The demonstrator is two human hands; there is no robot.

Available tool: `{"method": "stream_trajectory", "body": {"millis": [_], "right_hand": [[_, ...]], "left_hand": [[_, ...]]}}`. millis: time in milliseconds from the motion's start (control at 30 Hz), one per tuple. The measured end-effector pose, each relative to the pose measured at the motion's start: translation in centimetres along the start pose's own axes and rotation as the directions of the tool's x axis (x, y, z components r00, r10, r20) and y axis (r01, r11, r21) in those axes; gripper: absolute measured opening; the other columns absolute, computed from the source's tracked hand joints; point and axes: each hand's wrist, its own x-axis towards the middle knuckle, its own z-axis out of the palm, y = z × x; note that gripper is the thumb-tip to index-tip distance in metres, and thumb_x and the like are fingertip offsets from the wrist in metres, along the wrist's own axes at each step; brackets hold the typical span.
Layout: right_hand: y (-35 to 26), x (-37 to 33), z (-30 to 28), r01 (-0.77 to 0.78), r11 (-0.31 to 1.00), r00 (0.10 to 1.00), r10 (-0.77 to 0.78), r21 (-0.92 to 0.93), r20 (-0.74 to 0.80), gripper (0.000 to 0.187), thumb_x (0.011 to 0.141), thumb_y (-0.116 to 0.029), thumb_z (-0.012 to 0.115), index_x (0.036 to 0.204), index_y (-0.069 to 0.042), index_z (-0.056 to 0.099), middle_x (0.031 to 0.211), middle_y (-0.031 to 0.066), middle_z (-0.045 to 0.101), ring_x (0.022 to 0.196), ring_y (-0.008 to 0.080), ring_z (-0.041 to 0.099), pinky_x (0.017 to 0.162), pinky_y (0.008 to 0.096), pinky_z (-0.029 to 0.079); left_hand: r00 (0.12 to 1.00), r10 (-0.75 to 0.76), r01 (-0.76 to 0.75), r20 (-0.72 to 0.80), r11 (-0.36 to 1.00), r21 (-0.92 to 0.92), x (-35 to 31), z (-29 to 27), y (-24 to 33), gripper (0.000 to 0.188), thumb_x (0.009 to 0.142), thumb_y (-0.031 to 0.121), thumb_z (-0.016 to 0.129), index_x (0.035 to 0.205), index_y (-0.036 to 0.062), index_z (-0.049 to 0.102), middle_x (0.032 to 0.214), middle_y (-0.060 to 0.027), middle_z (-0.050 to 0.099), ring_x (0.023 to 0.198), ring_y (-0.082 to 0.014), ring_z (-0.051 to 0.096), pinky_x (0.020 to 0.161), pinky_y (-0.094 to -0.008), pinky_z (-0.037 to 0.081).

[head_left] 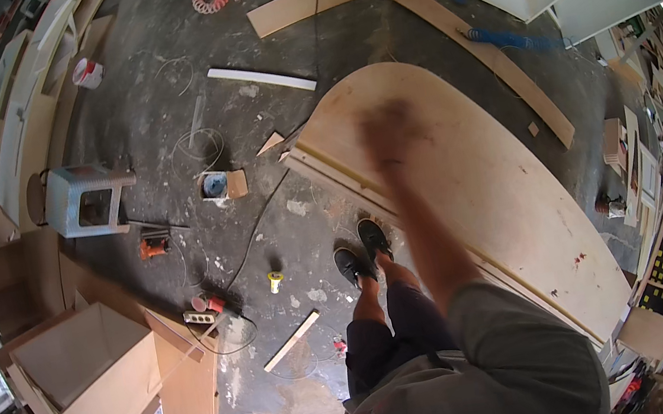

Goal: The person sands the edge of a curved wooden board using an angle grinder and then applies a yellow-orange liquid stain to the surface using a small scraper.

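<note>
Beneath the right hand (389, 129): curved wooden panel (491, 189), outline apparently cut.
Hand motion-blurred; finger spread and contact cannot be told. Reddish marks (580, 260) lie to its lower right; work left unclear.

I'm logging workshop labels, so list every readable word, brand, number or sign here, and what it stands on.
No text can be read anywhere in this view.
Red-and-white round tub: its markings are too small to read.
Small open brown cardboard box: any print is too small to tell.
Large pale wooden panel with a curved edge: reddish and dark marks, no legible writing.
</note>
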Motion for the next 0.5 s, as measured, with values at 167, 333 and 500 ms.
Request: {"method": "stream_trajectory", "body": {"millis": [167, 333, 500], "right_hand": [[-17.0, 1.0, -8.6, 0.696, 0.483, 0.715, -0.534, 0.532, -0.451, 0.049, 0.087, -0.044, 0.047, 0.123, -0.011, 0.047, 0.136, 0.0170, 0.036, 0.130, 0.0328, 0.027, 0.106, 0.0473, 0.021], [-5.8, 0.0, -9.4, 0.546, 0.669, 0.761, -0.145, 0.504, -0.632, 0.049, 0.082, -0.035, 0.058, 0.119, -0.004, 0.049, 0.122, 0.0171, 0.048, 0.116, 0.0354, 0.040, 0.099, 0.0466, 0.026], [-0.5, -0.5, -3.4, -0.034, 0.997, 0.882, 0.062, 0.069, -0.466, 0.060, 0.083, -0.048, 0.048, 0.115, 0.002, 0.051, 0.129, 0.0219, 0.040, 0.124, 0.0368, 0.033, 0.099, 0.0537, 0.024]], "left_hand": [[1.000, 0.010, -0.010, -0.014, 1.000, -0.008, -0.7, 1.4, 2.8, 0.069, 0.086, 0.063, 0.033, 0.125, 0.0069, 0.046, 0.104, -0.0142, 0.061, 0.091, -0.0298, 0.059, 0.071, -0.0411, 0.045], [1.000, 0.003, -0.003, -0.015, 0.999, -0.040, -1.9, 1.5, 3.9, 0.068, 0.086, 0.062, 0.033, 0.124, 0.0069, 0.047, 0.103, -0.0149, 0.061, 0.091, -0.0303, 0.059, 0.072, -0.0414, 0.045], [0.999, -0.025, 0.023, -0.027, 0.997, -0.077, -3.1, 1.8, 3.7, 0.068, 0.086, 0.062, 0.033, 0.123, 0.0069, 0.048, 0.102, -0.0155, 0.061, 0.091, -0.0308, 0.059, 0.073, -0.0417, 0.045]]}}
